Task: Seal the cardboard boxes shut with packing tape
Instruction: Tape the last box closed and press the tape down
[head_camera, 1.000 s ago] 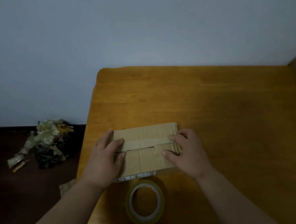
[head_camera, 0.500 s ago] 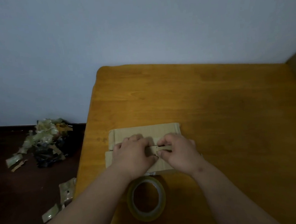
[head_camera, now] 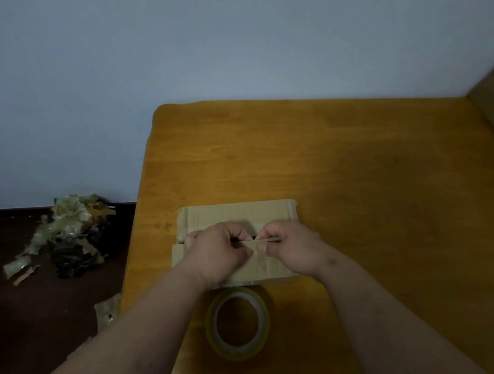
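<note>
There is one view only, from a wide-angle camera worn on the person's head, so no second view shares the scene. It looks forward and steeply down onto the wooden worktop point(head_camera: 344, 177), close enough that both forearms run in from the near edge of the frame and the hands, left hand point(head_camera: 216, 254) and right hand point(head_camera: 295, 250), meet near the frame's centre over the cardboard box point(head_camera: 236, 215). The roll of packing tape point(head_camera: 237, 323) lies nearer the camera than the box. The view reaches past the worktop's far edge to a plain wall point(head_camera: 225, 38), and on the left down to the dark floor point(head_camera: 25, 313).
</note>
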Available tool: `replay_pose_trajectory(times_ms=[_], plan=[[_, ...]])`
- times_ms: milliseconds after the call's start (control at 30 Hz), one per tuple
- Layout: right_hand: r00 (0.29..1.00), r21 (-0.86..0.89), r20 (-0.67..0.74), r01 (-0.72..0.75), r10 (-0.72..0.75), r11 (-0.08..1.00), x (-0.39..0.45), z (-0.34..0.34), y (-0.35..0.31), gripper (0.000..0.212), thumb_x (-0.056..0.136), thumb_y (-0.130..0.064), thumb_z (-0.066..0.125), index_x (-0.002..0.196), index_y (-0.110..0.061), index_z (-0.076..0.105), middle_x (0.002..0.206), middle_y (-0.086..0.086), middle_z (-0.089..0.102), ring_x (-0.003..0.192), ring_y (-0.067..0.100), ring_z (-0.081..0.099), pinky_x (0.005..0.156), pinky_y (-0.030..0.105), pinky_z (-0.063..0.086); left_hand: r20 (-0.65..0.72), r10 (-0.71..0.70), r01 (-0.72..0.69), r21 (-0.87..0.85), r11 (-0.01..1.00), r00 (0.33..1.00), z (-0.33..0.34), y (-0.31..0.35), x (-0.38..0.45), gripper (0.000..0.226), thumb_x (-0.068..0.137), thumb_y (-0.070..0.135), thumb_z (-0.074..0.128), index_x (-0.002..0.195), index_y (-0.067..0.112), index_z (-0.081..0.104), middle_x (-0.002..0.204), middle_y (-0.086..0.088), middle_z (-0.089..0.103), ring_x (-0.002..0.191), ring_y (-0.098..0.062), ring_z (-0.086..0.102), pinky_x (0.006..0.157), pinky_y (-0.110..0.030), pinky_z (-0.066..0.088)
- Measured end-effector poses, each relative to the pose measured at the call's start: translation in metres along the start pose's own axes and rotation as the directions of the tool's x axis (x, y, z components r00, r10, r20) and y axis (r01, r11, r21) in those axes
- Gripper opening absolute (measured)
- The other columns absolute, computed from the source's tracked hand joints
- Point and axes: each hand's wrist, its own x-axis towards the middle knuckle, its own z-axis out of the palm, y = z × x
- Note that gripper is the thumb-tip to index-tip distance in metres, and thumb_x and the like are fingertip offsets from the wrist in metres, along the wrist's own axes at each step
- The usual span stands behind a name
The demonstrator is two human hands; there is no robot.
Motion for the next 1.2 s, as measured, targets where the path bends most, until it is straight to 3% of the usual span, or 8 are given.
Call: replay_pose_trajectory(times_ms=[467,600,733,833,933,1033,1133,1200], plan=[[0.997,-0.113,-0.068,0.031,-0.039,0.993,-0.001,0.005,-0.002,0.015,0.1,-0.039,0.049,0.091,-0.034,0.06,0.098,-0.013,0.063,0.103,0.014,0.055,0.095,0.041,0.03,-0.019,-0.003,0.005,0.081,0.997,1.0,0.003,0.004,0.0,0.016,0.09,0.032,0.063,0.082,0.044,0.056,0.092,0.019,0.063,0.096,-0.004,0.054,0.09,-0.029,0.018],[0.972,-0.22,-0.204,0.069,-0.115,0.973,-0.004,0.007,-0.001,0.021,0.1,-0.038,0.047,0.113,-0.038,0.064,0.113,-0.012,0.057,0.114,0.013,0.048,0.094,0.039,0.029,-0.15,0.081,-0.081,0.006,0.997,0.985,-0.003,-0.006,-0.007,0.041,0.091,0.02,0.063,0.124,0.044,0.058,0.12,0.017,0.056,0.124,-0.01,0.047,0.113,-0.04,0.024],[0.772,-0.249,-0.586,0.118,-0.246,0.961,-0.023,0.019,0.007,0.034,0.089,-0.03,0.061,0.124,-0.03,0.06,0.117,-0.006,0.045,0.117,0.017,0.036,0.097,0.037,0.029,-0.587,-0.045,-0.046,-0.139,0.989,0.808,-0.023,-0.038,-0.023,0.043,0.091,0.016,0.063,0.129,0.034,0.054,0.116,0.013,0.053,0.112,-0.013,0.052,0.108,-0.054,0.033],[0.627,-0.275,-0.708,0.178,-0.324,0.945,-0.039,0.039,0.012,0.026,0.078,-0.025,0.061,0.104,-0.025,0.061,0.105,-0.003,0.044,0.105,0.015,0.036,0.086,0.037,0.03,-0.607,-0.372,0.111,-0.423,0.899,0.702,-0.027,-0.068,-0.041,0.022,0.093,0.023,0.058,0.109,0.037,0.052,0.099,0.012,0.057,0.095,-0.016,0.058,0.099,-0.057,0.044],[0.719,-0.336,-0.549,0.277,-0.426,0.9,-0.054,0.072,0.013,0.014,0.084,-0.035,0.048,0.091,-0.026,0.056,0.093,-0.009,0.043,0.092,0.01,0.037,0.082,0.034,0.039,-0.514,-0.541,0.249,-0.53,0.811,0.666,-0.014,-0.091,-0.068,0.011,0.097,0.02,0.053,0.099,0.03,0.051,0.091,0.006,0.057,0.081,-0.022,0.059,0.083,-0.048,0.053],[0.846,-0.408,-0.244,0.354,-0.475,0.841,-0.067,0.101,0.015,0.022,0.089,-0.042,0.044,0.097,-0.027,0.059,0.099,-0.009,0.051,0.096,0.009,0.041,0.093,0.038,0.042,-0.44,-0.499,0.308,-0.436,0.846,0.747,0.01,-0.111,-0.088,0.008,0.097,0.014,0.054,0.095,0.02,0.058,0.087,-0.003,0.062,0.075,-0.025,0.061,0.069,-0.037,0.05],[0.94,-0.495,0.068,0.323,-0.335,0.806,-0.074,0.116,0.015,0.045,0.09,-0.056,0.045,0.121,-0.025,0.058,0.127,-0.006,0.051,0.124,0.014,0.037,0.116,0.042,0.017,-0.234,-0.399,0.342,-0.248,0.906,0.886,0.034,-0.124,-0.096,0.014,0.097,0.015,0.055,0.103,0.026,0.062,0.098,-0.001,0.066,0.073,-0.012,0.058,0.065,-0.027,0.047],[0.945,-0.583,0.158,0.323,-0.285,0.746,-0.074,0.124,0.016,0.06,0.085,-0.065,0.048,0.129,-0.025,0.055,0.134,-0.004,0.049,0.131,0.018,0.032,0.116,0.046,0.005,-0.103,-0.293,0.28,-0.121,0.952,0.951,0.046,-0.129,-0.097,0.029,0.097,0.016,0.056,0.123,0.027,0.061,0.124,-0.001,0.06,0.095,-0.011,0.059,0.084,-0.024,0.046]])
